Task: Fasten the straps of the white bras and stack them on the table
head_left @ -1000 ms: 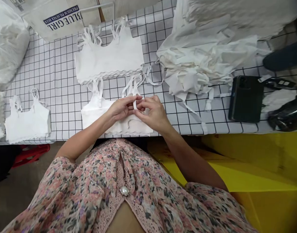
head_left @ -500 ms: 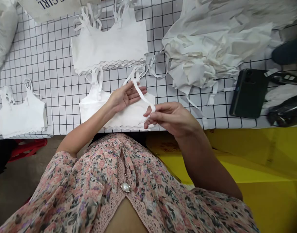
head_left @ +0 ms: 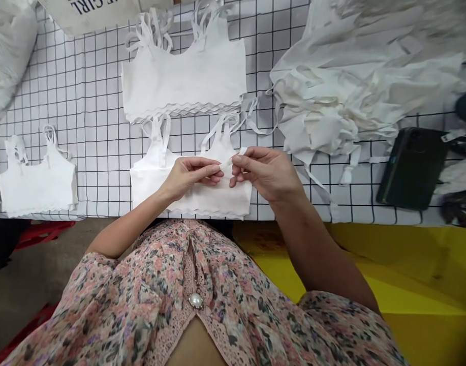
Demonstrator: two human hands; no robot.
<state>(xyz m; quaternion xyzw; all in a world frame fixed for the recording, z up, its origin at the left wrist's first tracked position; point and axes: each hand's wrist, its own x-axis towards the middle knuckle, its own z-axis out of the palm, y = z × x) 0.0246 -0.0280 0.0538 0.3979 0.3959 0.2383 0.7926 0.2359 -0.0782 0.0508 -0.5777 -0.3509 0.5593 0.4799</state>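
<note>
A white crop top [head_left: 156, 178] lies flat at the near edge of the grid-patterned table [head_left: 91, 132], straps pointing away from me. My left hand [head_left: 190, 175] and my right hand [head_left: 265, 170] meet just above it, each pinching an end of one white strap [head_left: 233, 158] of that top. The fingertips of both hands are pressed together on the strap, a few centimetres apart. Behind the top sits a neat stack of the same white tops [head_left: 185, 79].
A loose heap of white garments [head_left: 354, 86] fills the back right. A dark phone [head_left: 411, 168] lies at the right edge. Another small stack of tops [head_left: 36, 180] sits at the near left, white bagged bundles [head_left: 7, 51] at far left, a yellow bin [head_left: 408, 274] below the table.
Half a second ago my right hand had drawn the strap out toward me with my left palm open under it. Now both hands have come together over the top, pinching the strap.
</note>
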